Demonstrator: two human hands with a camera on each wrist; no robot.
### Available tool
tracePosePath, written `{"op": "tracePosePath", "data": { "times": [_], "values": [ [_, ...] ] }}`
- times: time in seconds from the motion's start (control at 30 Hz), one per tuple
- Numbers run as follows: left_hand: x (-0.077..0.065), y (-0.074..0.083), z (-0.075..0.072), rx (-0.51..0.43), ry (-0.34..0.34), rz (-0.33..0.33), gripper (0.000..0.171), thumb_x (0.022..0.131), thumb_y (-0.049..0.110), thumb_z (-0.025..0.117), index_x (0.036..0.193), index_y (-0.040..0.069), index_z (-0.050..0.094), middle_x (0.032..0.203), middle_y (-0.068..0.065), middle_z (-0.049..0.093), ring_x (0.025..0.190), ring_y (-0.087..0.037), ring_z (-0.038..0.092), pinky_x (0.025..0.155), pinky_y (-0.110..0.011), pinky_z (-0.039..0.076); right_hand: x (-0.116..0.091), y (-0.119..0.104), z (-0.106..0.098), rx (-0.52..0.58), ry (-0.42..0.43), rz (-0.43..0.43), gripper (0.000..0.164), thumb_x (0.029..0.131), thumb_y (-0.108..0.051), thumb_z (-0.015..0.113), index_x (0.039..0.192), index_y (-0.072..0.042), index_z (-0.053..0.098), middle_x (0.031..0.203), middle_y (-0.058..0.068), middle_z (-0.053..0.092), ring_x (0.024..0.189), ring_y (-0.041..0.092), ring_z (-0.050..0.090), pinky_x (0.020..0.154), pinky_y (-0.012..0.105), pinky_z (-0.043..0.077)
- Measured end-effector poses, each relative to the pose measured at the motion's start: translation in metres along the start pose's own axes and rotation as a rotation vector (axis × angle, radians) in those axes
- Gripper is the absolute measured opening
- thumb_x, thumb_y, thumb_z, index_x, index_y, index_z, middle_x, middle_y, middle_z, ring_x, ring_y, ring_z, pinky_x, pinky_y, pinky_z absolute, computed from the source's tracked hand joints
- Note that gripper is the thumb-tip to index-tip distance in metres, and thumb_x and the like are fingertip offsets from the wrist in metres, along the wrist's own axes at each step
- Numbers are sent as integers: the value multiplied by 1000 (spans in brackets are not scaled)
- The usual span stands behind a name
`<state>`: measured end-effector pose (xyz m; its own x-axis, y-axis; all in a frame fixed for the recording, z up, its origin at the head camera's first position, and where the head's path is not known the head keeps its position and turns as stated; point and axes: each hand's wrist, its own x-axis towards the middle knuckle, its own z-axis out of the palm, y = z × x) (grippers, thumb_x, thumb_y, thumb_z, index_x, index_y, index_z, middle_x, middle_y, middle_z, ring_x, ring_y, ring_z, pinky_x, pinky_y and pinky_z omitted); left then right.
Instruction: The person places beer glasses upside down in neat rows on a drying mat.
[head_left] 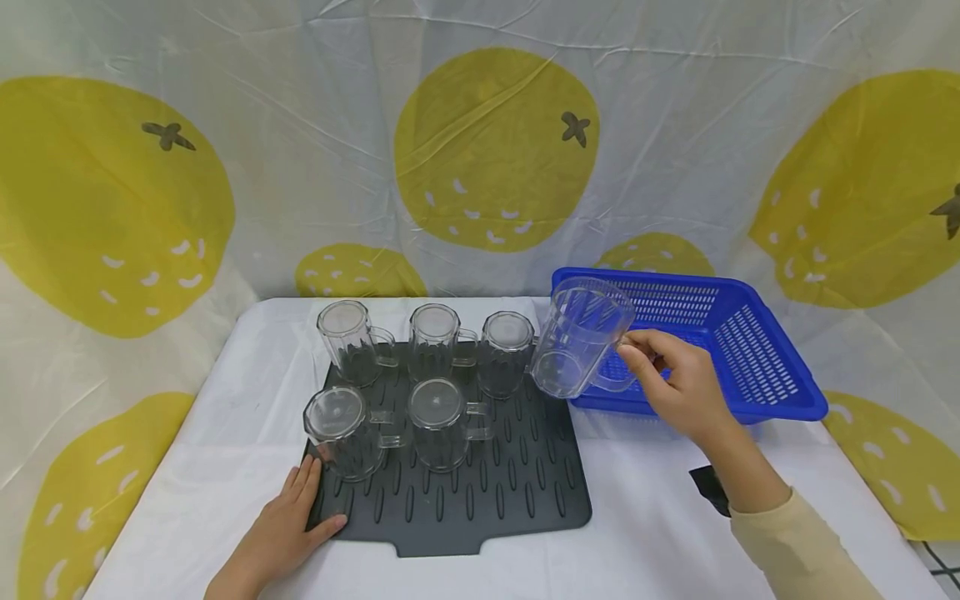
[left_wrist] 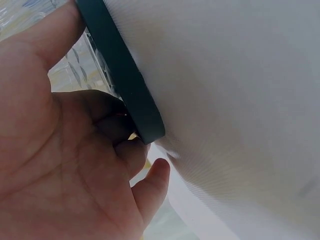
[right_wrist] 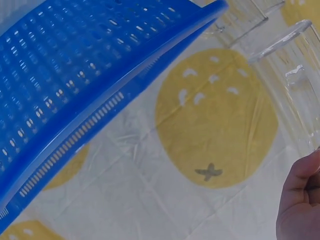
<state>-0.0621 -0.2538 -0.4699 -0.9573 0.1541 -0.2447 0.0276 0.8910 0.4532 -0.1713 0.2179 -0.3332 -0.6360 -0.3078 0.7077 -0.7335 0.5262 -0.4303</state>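
At the back right, my right hand (head_left: 675, 379) holds a clear glass mug (head_left: 581, 333) by its handle, thumb and fingers pinched on it. The mug is tilted and overlaps the basket's left end in the head view. In the right wrist view, this hand (right_wrist: 302, 200) shows at the lower right edge. My left hand (head_left: 281, 525) rests at the front left corner of a dark ribbed drying mat (head_left: 517, 500), fingers along its left edge and thumb on top. In the left wrist view, its fingers touch the mat's rim (left_wrist: 125, 75). Several glass mugs (head_left: 438, 425) stand on the mat.
A blue perforated basket (head_left: 780, 408) sits right of the mat. Three mugs line the back of the mat and two stand in front, handles to the right. A small black piece (head_left: 708, 490) lies near my right forearm. A lemon-print curtain (head_left: 495, 150) hangs behind the white-covered table (head_left: 645, 517).
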Motion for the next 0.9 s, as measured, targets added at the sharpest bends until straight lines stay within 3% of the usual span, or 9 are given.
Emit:
{"op": "tracePosePath", "data": {
  "times": [0.13,0.33,0.7,0.9],
  "values": [
    [-1,0,0,3,4,4,100,89,54,63,146,-17,22,153,-35,16,138,-55,15,99,-69,31,-1,-2,2,27,-9,-27,8,90,3,64,97,3,69,73,-1,55,61,5,46,56,13,42],
    [0,0,-1,17,15,12,100,89,54,63,146,-17,22,152,-35,17,137,-56,16,99,-69,31,-2,-5,6,46,-16,-24,15,85,10,64,97,3,69,73,-1,55,62,6,46,55,13,41],
    [0,3,-2,19,19,6,99,89,53,64,146,-16,23,153,-34,18,138,-55,17,97,-70,32,-6,-9,10,62,-30,-26,8,92,1,63,97,3,69,73,-2,55,62,7,46,55,15,42],
    [-2,4,-2,15,19,0,98,88,53,64,146,-15,24,153,-33,18,138,-54,18,98,-69,32,-8,-10,15,90,-45,-19,10,88,7,63,96,4,68,74,-3,54,61,6,46,54,16,40]
  ]
}}
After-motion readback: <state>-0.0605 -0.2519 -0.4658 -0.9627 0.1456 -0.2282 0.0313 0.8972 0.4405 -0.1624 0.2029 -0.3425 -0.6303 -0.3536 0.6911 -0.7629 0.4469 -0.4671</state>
